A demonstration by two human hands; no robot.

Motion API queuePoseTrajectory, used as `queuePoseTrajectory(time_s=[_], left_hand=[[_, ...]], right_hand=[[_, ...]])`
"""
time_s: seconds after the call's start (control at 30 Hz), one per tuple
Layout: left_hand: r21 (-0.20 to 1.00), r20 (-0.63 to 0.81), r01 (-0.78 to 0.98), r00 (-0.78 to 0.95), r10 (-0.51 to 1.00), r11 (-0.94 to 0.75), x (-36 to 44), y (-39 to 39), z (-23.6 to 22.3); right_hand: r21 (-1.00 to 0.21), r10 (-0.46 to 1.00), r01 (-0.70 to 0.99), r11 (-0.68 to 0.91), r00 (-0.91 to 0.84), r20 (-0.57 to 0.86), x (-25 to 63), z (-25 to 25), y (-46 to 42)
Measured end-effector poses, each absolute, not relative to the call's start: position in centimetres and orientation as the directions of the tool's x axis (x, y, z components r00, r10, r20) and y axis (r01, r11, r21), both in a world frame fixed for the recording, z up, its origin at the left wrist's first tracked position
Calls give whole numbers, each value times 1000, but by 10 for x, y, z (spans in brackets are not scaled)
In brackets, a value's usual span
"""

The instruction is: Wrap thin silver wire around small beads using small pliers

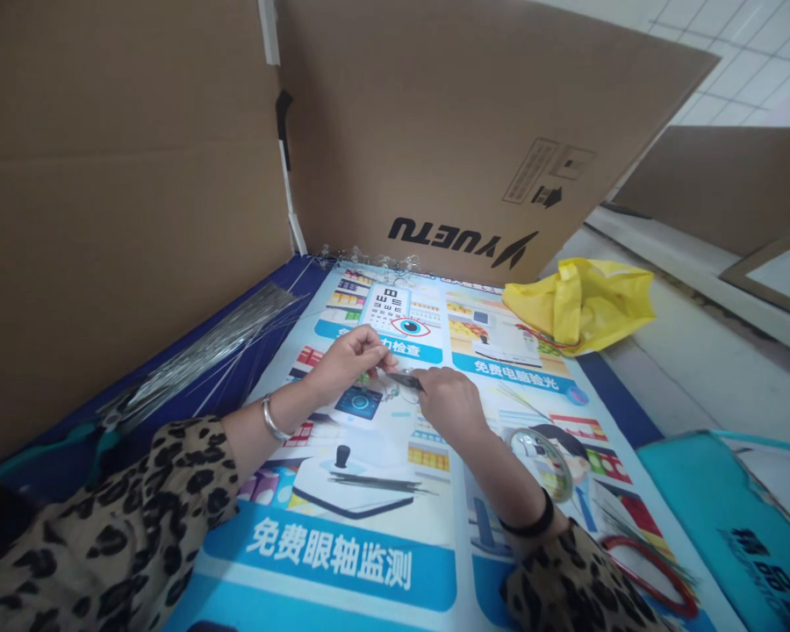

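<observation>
My left hand is closed in a pinch, its thumb and forefinger on a thin wire piece whose loops hang below the fingertips. From the right, my right hand wraps round dark narrow-nosed pliers, with the handles hidden in the fist. The pliers' tip meets the wire close to the left fingertips. Beneath both hands lies a printed poster. Several short dark wires rest on it, nearer to me.
Long straight wires lie at left beside teal-handled pliers. Small bent wire shapes line the back, below a cardboard panel. At right are a yellow bag, a clear round spool, a red coil and a teal bag.
</observation>
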State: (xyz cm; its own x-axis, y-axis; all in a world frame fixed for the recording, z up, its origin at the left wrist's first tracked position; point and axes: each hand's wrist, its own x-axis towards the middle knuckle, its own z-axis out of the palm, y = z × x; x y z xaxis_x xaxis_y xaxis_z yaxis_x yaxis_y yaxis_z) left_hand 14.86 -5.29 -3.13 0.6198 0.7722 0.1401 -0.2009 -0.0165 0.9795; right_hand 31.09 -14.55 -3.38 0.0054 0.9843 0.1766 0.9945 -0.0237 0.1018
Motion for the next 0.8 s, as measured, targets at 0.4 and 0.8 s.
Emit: queuePoseTrajectory(time_s=[0.4, 0.8], left_hand=[[970, 241, -137, 623, 744, -200, 147, -60, -22], [988, 153, -110, 571, 806, -109, 149, -57, -31]], right_hand=[[18, 998, 998, -62, 62, 34, 311, -17, -148], [-3, 989, 1000, -17, 17, 149, 314, -33, -146]])
